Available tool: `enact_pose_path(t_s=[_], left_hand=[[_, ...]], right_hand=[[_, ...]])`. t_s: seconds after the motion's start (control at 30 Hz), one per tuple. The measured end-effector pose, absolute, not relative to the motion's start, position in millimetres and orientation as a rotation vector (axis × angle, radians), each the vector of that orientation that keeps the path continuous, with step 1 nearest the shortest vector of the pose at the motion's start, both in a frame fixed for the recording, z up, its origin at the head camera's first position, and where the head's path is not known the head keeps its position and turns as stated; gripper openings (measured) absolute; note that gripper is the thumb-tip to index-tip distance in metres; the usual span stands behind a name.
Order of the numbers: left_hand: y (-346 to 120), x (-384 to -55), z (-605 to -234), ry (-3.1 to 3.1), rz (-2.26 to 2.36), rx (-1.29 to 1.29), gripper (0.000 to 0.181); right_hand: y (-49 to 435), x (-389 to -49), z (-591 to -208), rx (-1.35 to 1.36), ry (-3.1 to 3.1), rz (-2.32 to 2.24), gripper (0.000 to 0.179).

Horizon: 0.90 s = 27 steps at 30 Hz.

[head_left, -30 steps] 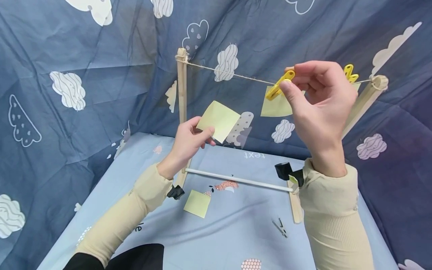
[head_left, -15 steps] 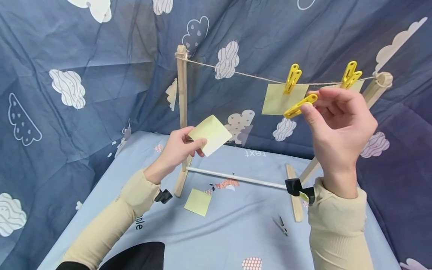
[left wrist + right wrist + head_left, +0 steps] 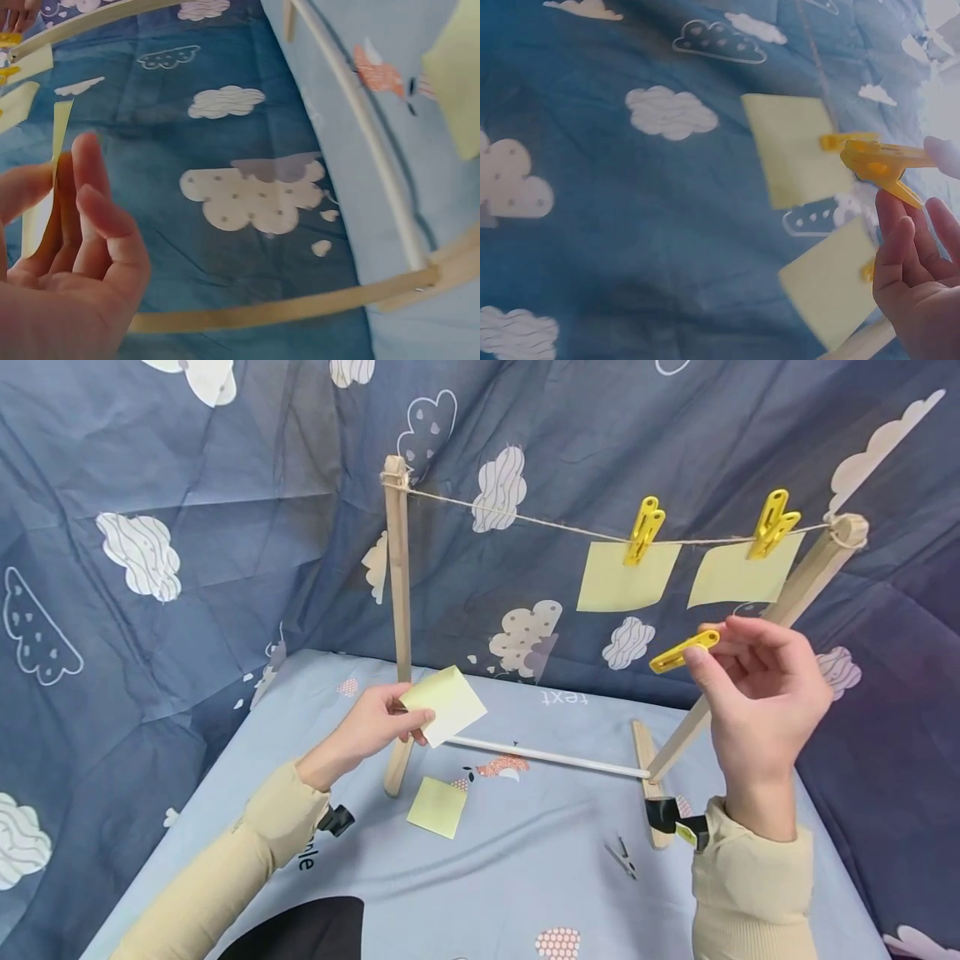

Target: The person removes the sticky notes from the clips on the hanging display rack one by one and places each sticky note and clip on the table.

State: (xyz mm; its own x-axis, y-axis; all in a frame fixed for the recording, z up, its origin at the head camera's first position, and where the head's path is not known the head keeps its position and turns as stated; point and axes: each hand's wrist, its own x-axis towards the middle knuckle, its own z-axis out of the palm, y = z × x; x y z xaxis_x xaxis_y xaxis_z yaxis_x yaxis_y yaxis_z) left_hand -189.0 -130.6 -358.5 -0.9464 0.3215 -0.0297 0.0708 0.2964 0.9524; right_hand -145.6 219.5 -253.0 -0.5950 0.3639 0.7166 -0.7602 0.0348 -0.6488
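Observation:
My left hand (image 3: 372,722) pinches a pale yellow paper square (image 3: 447,703) between thumb and fingers, in front of the left post; the left wrist view shows this paper (image 3: 60,139) edge-on. On the right, my right hand (image 3: 768,693) holds a yellow clothespin (image 3: 684,652) by its handles, below the string and apart from it. In the right wrist view that clothespin (image 3: 881,161) sits between thumb and fingertips. Two yellow clothespins (image 3: 643,531) (image 3: 772,525) clip two paper squares (image 3: 611,581) (image 3: 738,577) to the string (image 3: 540,523).
The string runs between a left wooden post (image 3: 397,577) and a right wooden post (image 3: 806,572). A white rod (image 3: 547,757) joins them low down. Another yellow paper (image 3: 437,807) and a grey clothespin (image 3: 621,858) lie on the light blue cloth (image 3: 450,902).
My right hand has come down and right from the string with its clothespin, uncovering the clipped papers. My left hand has lowered and moved left with its paper.

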Motion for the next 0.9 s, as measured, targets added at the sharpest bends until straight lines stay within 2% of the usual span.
enact_pose_path(t_s=[0.63,0.9], left_hand=[[-163,-176,-418,2.256,1.576,0.311,0.016],[-169,-169,-439,2.247,1.396,0.452,0.014]], right_hand=[[249,-143,-336,0.238,-2.111,1.421,0.048],[250,-136,-380,0.136,-2.35,1.349,0.046]])
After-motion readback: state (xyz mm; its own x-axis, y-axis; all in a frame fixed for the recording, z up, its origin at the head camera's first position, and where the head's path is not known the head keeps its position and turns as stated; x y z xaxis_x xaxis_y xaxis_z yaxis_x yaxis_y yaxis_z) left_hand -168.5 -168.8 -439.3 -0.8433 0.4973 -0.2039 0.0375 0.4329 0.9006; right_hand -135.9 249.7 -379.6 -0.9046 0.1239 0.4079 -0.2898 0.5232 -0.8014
